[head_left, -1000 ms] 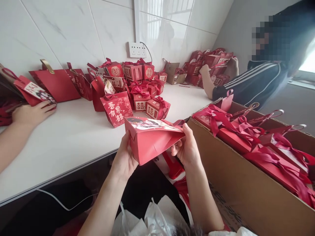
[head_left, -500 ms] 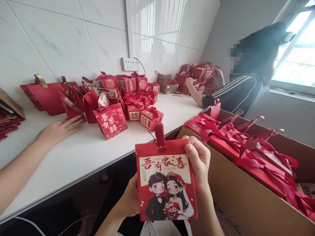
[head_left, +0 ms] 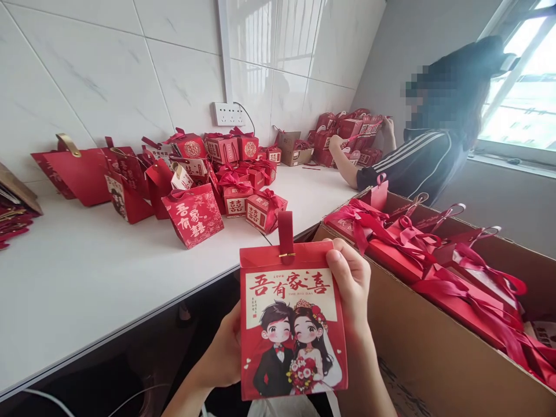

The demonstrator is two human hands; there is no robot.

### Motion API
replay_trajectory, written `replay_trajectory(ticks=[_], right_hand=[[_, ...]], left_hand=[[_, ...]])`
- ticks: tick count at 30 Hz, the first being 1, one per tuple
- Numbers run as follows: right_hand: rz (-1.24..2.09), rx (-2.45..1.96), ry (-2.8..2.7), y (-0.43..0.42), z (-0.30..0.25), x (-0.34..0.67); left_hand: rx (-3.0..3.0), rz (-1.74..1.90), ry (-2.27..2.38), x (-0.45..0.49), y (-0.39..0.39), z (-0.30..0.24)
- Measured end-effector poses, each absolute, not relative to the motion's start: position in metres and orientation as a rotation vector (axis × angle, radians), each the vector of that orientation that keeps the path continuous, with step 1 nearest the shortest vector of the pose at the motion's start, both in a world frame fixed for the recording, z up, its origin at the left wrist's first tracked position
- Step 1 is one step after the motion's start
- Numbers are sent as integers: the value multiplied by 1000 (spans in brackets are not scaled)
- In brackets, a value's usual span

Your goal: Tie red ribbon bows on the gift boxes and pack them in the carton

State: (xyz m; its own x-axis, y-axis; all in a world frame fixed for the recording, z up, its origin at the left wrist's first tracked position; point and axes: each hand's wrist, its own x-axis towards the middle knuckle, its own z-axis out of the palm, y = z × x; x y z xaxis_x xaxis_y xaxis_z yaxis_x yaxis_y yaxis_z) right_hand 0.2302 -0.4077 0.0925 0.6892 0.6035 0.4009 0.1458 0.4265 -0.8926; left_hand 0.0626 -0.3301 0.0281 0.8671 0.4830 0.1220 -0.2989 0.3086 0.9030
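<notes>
A red gift bag (head_left: 293, 321) with a cartoon bride and groom and gold-red characters on its front stands upright in front of me, below the table edge. My left hand (head_left: 223, 353) grips its left side from behind, mostly hidden by the bag. My right hand (head_left: 351, 284) wraps the upper right edge, fingers curled over the top corner. A red tab sticks up from the bag's flap.
A white table (head_left: 87, 272) carries many red gift boxes (head_left: 237, 200) and bags (head_left: 193, 214) along the tiled wall. A cardboard box (head_left: 425, 347) full of red ribboned bags stands at my right. Another person (head_left: 434, 145) in a striped sleeve handles red boxes at the far corner.
The bag went from tilted flat with its base toward me to upright with its picture facing me. The other person's hand at left has left the table, with a bag now standing there.
</notes>
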Motion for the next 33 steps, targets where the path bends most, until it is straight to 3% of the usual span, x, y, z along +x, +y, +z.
replay_trajectory(ticks=[33], right_hand=[[379, -1168, -750, -419, 88, 235]], left_hand=[[1033, 557, 324, 72, -333, 26]])
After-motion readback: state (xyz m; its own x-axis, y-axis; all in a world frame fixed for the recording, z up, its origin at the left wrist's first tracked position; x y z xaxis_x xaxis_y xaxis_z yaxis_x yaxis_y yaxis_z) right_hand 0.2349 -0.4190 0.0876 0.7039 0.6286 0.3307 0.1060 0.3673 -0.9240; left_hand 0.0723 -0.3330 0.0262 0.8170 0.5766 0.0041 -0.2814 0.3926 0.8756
